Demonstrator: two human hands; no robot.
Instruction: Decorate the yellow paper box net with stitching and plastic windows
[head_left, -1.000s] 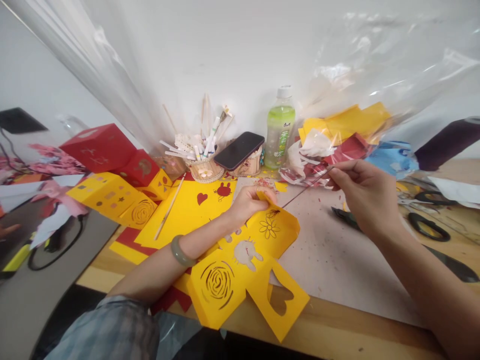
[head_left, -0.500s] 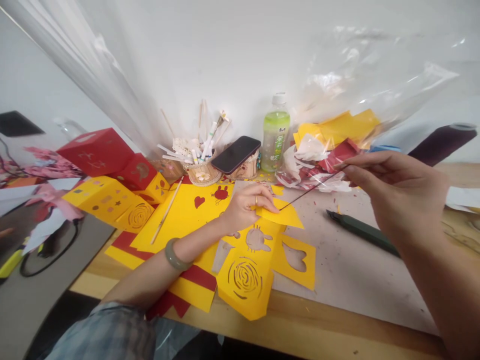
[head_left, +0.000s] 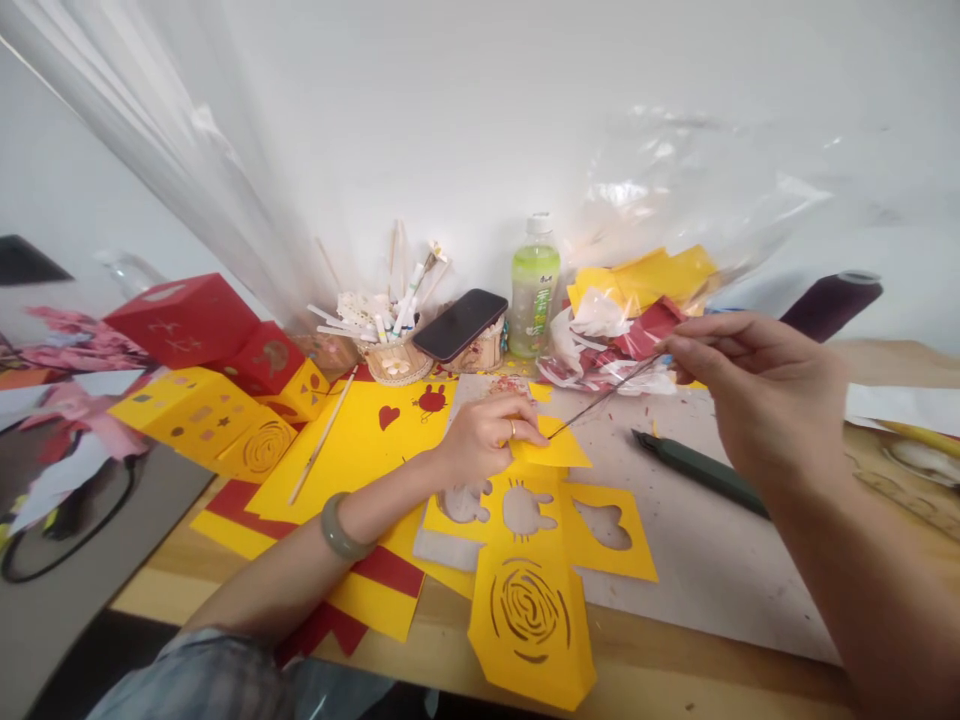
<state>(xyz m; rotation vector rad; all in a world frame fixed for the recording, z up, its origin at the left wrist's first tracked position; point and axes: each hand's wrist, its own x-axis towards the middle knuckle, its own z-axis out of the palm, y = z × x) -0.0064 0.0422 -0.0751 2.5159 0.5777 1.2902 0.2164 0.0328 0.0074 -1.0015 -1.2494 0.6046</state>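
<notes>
My left hand (head_left: 487,435), with a ring and a green bangle on that arm, pinches the upper flap of a yellow cut-out paper box sheet (head_left: 553,552). The sheet lies unfolded, with rabbit, heart and rose-like spiral openings. From the flap by my left fingertips, a dark thread (head_left: 600,399) slants up to my right hand (head_left: 765,390). The thumb and fingers of my right hand are pinched on it above the table. Whether a needle is in those fingers is hidden. A dark green craft knife (head_left: 701,472) lies below my right hand.
Red and yellow paper boxes (head_left: 202,320) stand at left beside a thin stick (head_left: 324,435). Behind are a pen basket (head_left: 400,362), a phone (head_left: 460,325), a green drink bottle (head_left: 535,290) and a plastic bag of scraps (head_left: 592,340). A dark thread spool (head_left: 832,303) stands at right.
The yellow sheet has shifted and turned, showing more of its left panel. The thread was straight and now looks slacker and slightly doubled near my right hand. The whole view has shifted a little.
</notes>
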